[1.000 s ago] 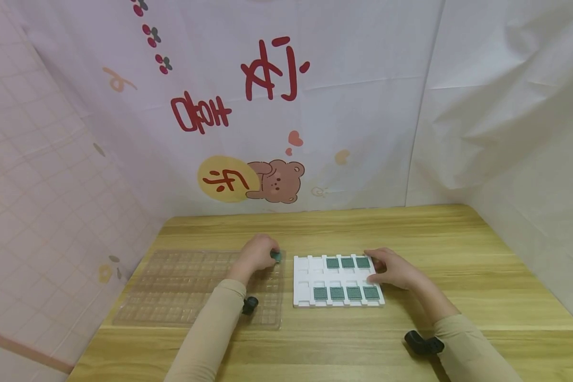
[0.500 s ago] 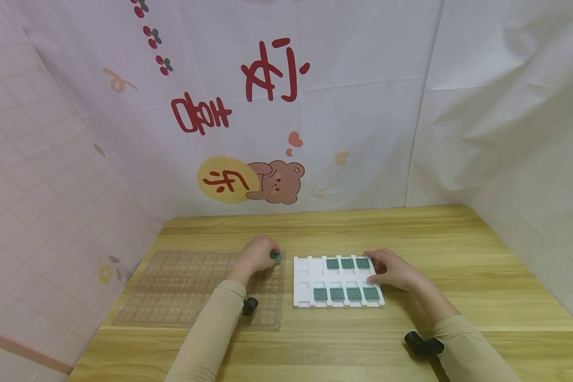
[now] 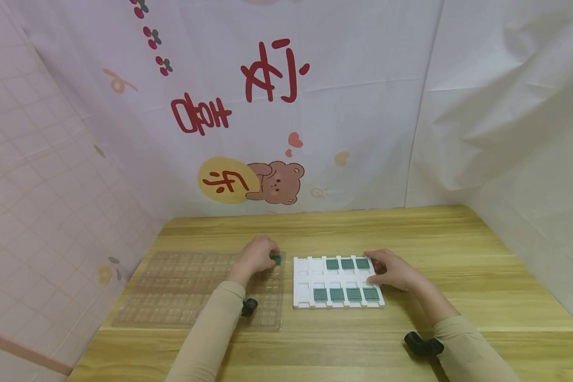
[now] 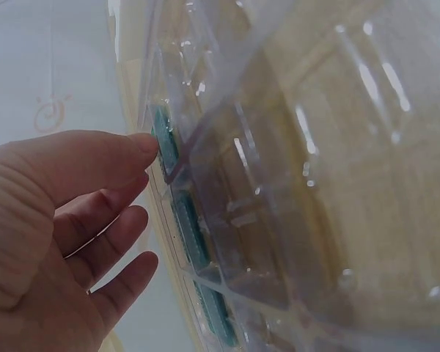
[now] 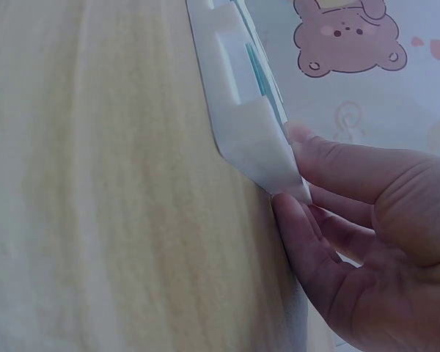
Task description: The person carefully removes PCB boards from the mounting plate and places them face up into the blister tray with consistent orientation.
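My left hand (image 3: 257, 256) is over the far right corner of a clear plastic tray (image 3: 186, 281) divided into small pockets. Its thumb tip touches a small green chip (image 4: 164, 136) in a pocket, while the other fingers curl loosely below; the index fingertip is partly hidden. Two more green chips (image 4: 193, 231) sit in neighbouring pockets in the left wrist view. With thumb and fingers, my right hand (image 3: 392, 269) grips the right end of a white slotted tray (image 3: 310, 276). Green square chips (image 3: 336, 294) lie in its two rows, and slots at its left end hold none.
Both trays lie side by side on a wood-grain table (image 3: 344, 345), a narrow gap between them. A printed white cloth (image 3: 363, 106) hangs behind and at the sides. Black wrist-worn devices (image 3: 424, 344) sit by both forearms.
The green chip at my left fingertips sits slightly lower and looks darker than before. My left hand has barely shifted. The right hand and the white tray stay put.
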### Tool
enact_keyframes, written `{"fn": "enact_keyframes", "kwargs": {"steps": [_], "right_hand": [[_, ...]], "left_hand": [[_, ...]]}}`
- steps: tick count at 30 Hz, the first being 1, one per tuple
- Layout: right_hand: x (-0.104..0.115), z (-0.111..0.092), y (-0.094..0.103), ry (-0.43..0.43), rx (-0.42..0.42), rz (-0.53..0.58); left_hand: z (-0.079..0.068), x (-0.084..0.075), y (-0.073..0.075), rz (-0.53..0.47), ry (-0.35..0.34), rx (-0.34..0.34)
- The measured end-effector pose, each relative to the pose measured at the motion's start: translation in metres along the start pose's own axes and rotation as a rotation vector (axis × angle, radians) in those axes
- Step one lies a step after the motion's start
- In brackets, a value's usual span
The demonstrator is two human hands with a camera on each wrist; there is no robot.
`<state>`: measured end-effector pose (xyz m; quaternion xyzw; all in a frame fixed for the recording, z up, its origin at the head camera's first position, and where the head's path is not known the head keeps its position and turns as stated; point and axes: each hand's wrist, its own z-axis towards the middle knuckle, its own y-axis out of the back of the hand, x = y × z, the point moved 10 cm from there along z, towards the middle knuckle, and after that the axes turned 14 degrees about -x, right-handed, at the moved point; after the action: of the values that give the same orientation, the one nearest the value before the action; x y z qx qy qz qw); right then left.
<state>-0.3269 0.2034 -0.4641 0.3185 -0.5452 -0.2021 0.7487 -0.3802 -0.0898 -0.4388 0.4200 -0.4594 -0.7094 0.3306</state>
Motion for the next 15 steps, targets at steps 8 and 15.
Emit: {"fn": "enact_keyframes", "kwargs": {"steps": [8,15], "right_hand": [[0.0004,0.0,-0.0012,0.0,-0.006,0.002],[0.0002,0.0003,-0.0014,-0.007,-0.009,0.003]], "left_hand": [[-0.0036,0.0006,-0.0004,-0.022,-0.002,-0.007],[-0.0076,-0.0041,0.0027,-0.071,-0.023,-0.046]]}}
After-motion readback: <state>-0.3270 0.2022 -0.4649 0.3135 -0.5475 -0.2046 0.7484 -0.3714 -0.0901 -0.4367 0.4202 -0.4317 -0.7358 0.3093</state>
